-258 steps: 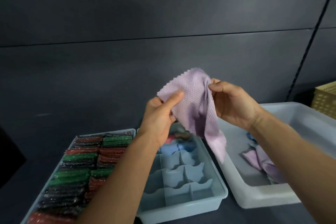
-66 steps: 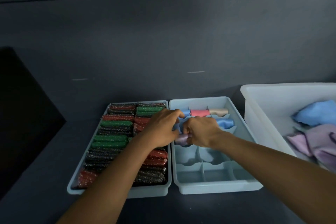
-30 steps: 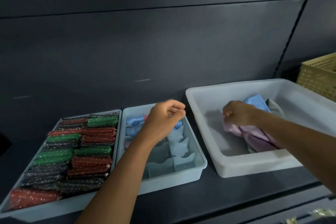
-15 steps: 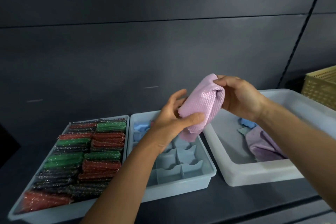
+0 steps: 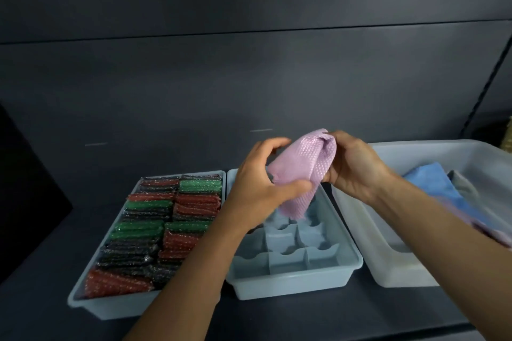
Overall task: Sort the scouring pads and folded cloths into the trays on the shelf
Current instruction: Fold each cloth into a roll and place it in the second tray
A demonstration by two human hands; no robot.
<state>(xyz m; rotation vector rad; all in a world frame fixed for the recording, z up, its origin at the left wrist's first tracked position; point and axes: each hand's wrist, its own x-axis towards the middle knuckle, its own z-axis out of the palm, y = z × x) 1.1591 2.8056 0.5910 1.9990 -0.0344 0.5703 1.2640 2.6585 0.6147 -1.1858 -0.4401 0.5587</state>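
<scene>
Change since half a second ago: both hands have come lower with the pink cloth (image 5: 300, 171), which is more bunched and now hangs over the far half of the divided tray (image 5: 293, 282).
Left hand (image 5: 259, 183): closed on the cloth's lower left part, thumb pressed across its front, fingers curled behind.
Right hand (image 5: 352, 166): gripping the cloth's upper right fold, fingers wrapped over the top edge.
Pink cloth: held in the air between both hands, its loose tail dangling toward the tray's compartments without clearly touching them.
Divided tray: pale blue, at the middle of the shelf (image 5: 277, 321) near its front edge; the near compartments show no cloths.
Scouring pads (image 5: 163, 230): red, green and dark packs in two rows filling the left tray (image 5: 91, 310), which touches the divided tray's left side.
White bin (image 5: 399, 271): toward the shelf's right end, just beside the divided tray, holding a blue cloth (image 5: 432, 183) and a grey one beside it.
</scene>
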